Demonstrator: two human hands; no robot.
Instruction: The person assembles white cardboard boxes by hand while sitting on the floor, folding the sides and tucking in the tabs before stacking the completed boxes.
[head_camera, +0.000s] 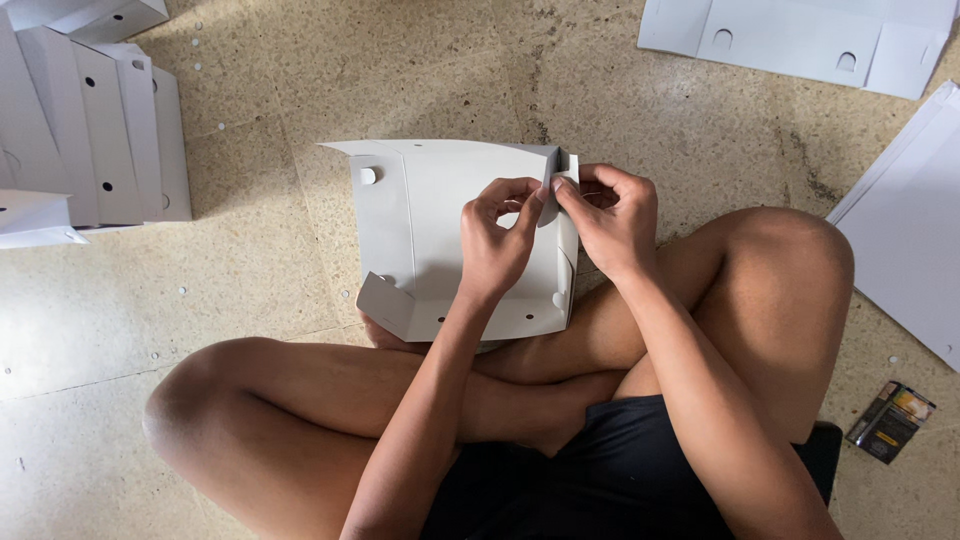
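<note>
A white cardboard box (425, 225), half folded with its sides raised, rests on my crossed legs above the floor. Both hands work at its far right corner. My left hand (497, 240) pinches a corner flap from inside the box. My right hand (612, 220) grips the same corner from outside, thumb and fingers closed on the upright side wall. The near left flap (385, 305) of the box hangs loose. Small punched holes show in the panels.
A stack of folded white boxes (95, 120) lies at the left. Flat white box blanks lie at the top right (800, 40) and right edge (915, 220). A small dark packet (890, 420) lies on the speckled stone floor (260, 260), with small paper discs scattered about.
</note>
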